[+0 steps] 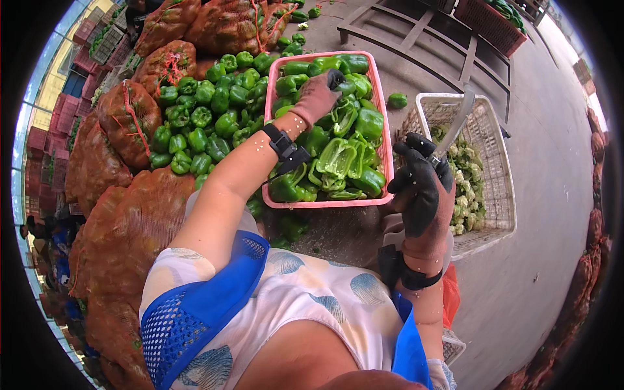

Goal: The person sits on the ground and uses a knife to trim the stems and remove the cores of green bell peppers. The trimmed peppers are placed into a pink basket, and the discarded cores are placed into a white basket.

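Note:
My left hand (319, 95), in a pink work glove with dark fingertips, reaches over the far part of a pink plastic basket (389, 161). Its curled fingers touch a green bell pepper (347, 88); whether they grip it is hidden. Whole peppers and cut-open pepper halves (336, 158) fill the basket. In my right hand (421, 190), gloved with a black palm, is a knife whose curved blade (456, 124) points up and away. That hand is between the basket and a white plastic crate (507, 195), which holds pale pepper seed cores (467, 195).
Whole green bell peppers (214, 114) lie heaped left of the basket. Red mesh sacks (129, 122) stand further left. One loose pepper (397, 101) lies on the concrete floor (546, 204). A slatted pallet (414, 36) and a dark red crate (487, 24) are at the far right.

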`<state>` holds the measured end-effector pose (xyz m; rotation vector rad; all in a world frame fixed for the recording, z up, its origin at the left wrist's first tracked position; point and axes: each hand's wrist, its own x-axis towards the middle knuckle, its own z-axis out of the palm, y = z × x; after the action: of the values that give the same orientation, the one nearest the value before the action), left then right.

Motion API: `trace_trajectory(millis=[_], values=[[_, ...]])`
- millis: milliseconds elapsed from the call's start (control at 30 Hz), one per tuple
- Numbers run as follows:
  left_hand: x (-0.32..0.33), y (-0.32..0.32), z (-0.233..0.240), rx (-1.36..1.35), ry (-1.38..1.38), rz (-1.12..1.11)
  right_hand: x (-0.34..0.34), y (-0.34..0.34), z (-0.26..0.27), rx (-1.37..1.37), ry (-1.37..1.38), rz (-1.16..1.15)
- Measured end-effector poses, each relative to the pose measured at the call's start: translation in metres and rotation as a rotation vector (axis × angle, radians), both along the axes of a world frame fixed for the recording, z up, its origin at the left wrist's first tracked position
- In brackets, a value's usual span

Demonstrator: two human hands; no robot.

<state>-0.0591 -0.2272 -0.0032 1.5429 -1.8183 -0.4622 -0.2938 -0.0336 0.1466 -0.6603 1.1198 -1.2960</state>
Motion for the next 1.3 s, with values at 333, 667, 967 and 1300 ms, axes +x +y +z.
trace_trajectory(millis=[333,667,967,1300], values=[[-0.023,-0.162,-0.013,0.295,0.813,-0.06,0.0,-0.002,0.003,0.098,-0.106,0.025],[-0.077,-0.147,-0.034,-0.09,-0.732,-0.208,0.002,-0.009,0.003,0.139,0.016,0.067],[-0.103,-0.171,-0.034,0.207,-0.997,-0.483,0.005,-0.009,0.011,0.213,-0.03,0.088],[-0.104,-0.185,-0.033,0.204,-1.063,-0.468,-0.005,-0.007,0.007,0.219,-0.111,0.071]])
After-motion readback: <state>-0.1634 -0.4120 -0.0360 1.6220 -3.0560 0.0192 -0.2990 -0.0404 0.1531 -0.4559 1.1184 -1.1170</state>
